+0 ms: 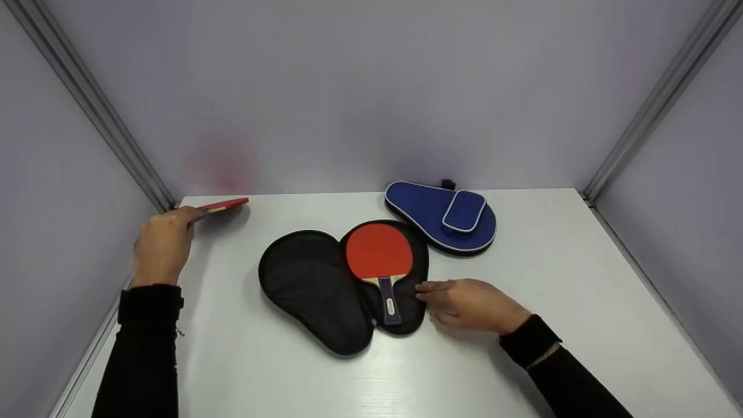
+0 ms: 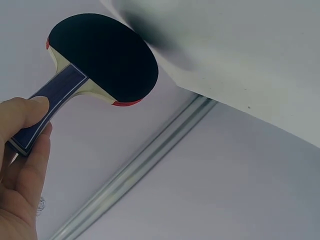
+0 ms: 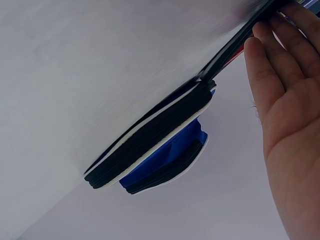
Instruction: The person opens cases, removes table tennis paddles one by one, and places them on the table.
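Observation:
At the far left, my left hand (image 1: 164, 247) grips the handle of a table tennis paddle (image 1: 223, 205), raised off the table. The left wrist view shows this paddle's black face (image 2: 105, 57), with the thumb lying on its blue handle (image 2: 55, 95). An unzipped black paddle case (image 1: 316, 290) lies spread in the middle, and a red-faced paddle (image 1: 380, 251) rests in its right half. My right hand (image 1: 473, 302) touches that half's right edge with fairly straight fingers (image 3: 265, 65); its thumb is hidden in the right wrist view.
Behind the open case and to its right lies a blue paddle case (image 1: 426, 212) with white piping and a small pocket, close to the back wall (image 1: 371, 104). Grey metal posts (image 1: 656, 98) stand at the corners of the white table (image 1: 580, 278).

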`<state>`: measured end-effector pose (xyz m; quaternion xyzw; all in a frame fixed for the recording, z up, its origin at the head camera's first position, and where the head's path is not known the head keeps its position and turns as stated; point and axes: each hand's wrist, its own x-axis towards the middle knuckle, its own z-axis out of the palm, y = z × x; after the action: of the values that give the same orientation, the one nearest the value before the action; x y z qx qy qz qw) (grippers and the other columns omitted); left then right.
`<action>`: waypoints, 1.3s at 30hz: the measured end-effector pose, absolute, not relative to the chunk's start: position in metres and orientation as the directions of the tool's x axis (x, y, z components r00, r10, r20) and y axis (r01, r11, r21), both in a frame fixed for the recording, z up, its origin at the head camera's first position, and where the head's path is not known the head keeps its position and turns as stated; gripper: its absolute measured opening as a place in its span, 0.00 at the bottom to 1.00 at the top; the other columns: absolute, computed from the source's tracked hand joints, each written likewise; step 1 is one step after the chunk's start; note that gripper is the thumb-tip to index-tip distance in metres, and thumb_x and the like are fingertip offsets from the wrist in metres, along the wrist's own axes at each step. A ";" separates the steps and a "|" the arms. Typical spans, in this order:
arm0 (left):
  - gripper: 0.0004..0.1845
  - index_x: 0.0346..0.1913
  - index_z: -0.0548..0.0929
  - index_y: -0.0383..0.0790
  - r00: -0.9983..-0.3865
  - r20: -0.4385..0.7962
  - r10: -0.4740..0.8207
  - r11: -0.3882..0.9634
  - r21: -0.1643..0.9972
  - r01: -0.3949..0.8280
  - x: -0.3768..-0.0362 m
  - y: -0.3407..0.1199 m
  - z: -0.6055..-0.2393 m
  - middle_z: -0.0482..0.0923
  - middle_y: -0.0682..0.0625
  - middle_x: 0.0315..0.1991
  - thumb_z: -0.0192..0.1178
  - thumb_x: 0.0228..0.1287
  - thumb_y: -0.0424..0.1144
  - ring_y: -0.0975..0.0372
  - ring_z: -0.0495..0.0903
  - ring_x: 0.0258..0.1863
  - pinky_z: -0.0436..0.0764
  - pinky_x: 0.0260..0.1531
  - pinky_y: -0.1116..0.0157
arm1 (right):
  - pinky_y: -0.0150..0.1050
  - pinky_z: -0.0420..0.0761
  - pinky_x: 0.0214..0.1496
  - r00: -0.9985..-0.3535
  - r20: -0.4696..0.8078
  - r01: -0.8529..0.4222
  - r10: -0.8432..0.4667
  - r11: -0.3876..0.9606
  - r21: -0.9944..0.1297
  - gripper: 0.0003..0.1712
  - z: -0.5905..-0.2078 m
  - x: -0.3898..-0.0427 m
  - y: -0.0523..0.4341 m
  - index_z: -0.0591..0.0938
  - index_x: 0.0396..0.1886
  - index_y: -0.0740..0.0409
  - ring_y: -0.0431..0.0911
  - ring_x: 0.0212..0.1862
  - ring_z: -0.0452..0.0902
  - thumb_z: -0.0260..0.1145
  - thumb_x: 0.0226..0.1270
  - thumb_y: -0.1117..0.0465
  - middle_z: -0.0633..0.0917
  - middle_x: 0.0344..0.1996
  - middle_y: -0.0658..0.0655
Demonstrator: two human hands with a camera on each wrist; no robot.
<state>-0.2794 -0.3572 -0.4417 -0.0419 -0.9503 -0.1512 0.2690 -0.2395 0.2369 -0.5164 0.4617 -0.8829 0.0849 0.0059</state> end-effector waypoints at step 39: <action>0.27 0.74 0.85 0.26 -0.987 0.150 0.059 0.974 0.208 0.090 -0.273 -0.410 -0.480 0.86 0.16 0.62 0.73 0.76 0.23 0.22 0.91 0.51 0.94 0.40 0.32 | 0.51 0.94 0.74 -0.561 0.097 -0.825 -0.822 0.546 -0.144 0.21 -0.517 -0.240 0.238 0.93 0.71 0.58 0.50 0.75 0.92 0.72 0.84 0.61 0.94 0.72 0.56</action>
<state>-0.2726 -0.4103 -0.4802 -0.0375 -0.9909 -0.1079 0.0717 -0.2404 0.2376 -0.5172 0.4686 -0.8792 0.0865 0.0088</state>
